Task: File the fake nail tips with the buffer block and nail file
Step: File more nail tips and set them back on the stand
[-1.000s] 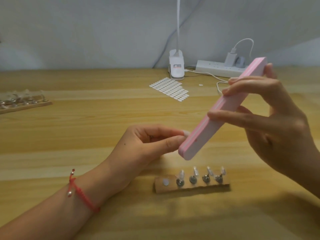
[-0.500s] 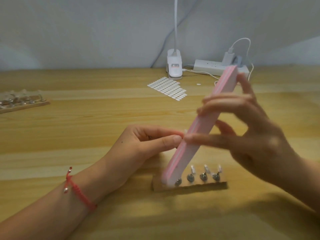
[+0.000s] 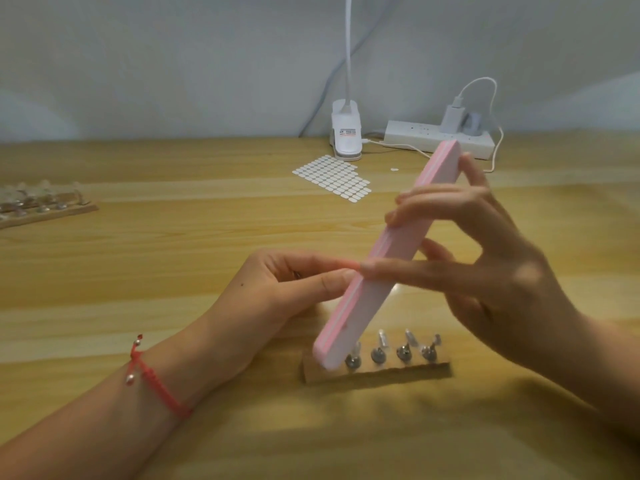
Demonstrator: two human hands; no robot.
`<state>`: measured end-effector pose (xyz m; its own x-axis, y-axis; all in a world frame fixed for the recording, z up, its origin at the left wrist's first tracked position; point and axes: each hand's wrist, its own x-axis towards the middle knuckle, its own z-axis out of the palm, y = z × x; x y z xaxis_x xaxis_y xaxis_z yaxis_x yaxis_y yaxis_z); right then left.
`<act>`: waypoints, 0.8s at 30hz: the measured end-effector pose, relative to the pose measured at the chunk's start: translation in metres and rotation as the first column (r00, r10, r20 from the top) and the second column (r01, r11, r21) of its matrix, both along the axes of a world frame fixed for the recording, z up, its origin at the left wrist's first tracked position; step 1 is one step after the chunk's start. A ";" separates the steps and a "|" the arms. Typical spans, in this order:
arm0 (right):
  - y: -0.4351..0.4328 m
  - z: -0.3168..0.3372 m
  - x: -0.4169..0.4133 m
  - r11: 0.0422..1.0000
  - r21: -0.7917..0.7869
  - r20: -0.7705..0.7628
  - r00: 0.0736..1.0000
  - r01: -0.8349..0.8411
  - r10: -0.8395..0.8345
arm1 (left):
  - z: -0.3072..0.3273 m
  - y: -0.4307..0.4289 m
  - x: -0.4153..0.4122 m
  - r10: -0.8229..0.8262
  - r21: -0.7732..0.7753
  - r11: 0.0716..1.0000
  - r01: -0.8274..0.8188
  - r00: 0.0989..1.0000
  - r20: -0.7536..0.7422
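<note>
My right hand (image 3: pixel 502 271) holds a long pink buffer block (image 3: pixel 353 323) between thumb and fingers, steeply tilted. Its lower end hangs just over the left end of a brown holder strip (image 3: pixel 398 370). Several clear fake nail tips (image 3: pixel 382 341) stand on metal pegs along that strip. My left hand (image 3: pixel 277 292) pinches thumb and forefinger together right at the block's left edge. The small nail tip it holds is almost hidden behind the block and my right thumb.
A white clip lamp base (image 3: pixel 346 136) and a power strip (image 3: pixel 433 140) with a plugged charger stand at the wooden table's back edge. A sheet of white adhesive dots (image 3: pixel 332 176) lies in front of them. Another strip of clear tips (image 3: pixel 41 206) lies far left.
My right hand slid the buffer block down and left past my left fingertips, from a shallow tilt to a steep one. My left hand stayed in place.
</note>
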<state>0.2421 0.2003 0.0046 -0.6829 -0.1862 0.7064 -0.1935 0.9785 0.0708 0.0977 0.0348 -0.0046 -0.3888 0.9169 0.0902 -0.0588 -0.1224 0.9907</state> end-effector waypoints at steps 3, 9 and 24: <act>0.007 0.008 0.005 0.994 -0.100 -0.027 0.999 0.036 -0.039 | -0.001 0.000 0.000 0.021 0.012 1.000 -0.021 0.999 -0.037; 0.014 0.022 0.015 0.966 -0.256 -0.072 0.995 0.048 -0.068 | -0.002 0.001 -0.002 0.063 0.041 0.997 -0.062 0.997 -0.040; -0.017 0.024 0.015 0.139 -0.964 0.265 0.878 0.228 0.399 | -0.003 -0.004 0.028 0.387 0.367 0.900 -0.236 0.821 -0.419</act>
